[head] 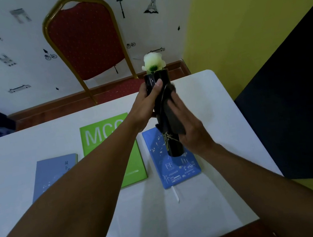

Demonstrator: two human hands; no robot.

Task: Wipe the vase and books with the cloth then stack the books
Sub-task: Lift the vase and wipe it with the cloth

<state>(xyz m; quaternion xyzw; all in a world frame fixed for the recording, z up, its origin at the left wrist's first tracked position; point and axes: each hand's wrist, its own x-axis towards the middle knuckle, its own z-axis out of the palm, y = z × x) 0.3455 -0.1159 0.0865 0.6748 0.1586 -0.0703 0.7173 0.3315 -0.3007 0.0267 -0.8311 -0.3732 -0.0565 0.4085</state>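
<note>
Under the fingers (171, 104): the blue book (175, 162) lies flat, so little room to go down.
Left of the fingers: the green book (131, 162) and the grey book (46, 174) lie flat, with small gaps between them.
Right of the fingers: bare table (223, 129), lots of room.
Beyond the fingers: the chair (84, 40) stands behind the table edge.

Glossy black vase (173, 148), matt dark cloth (173, 116).
</note>
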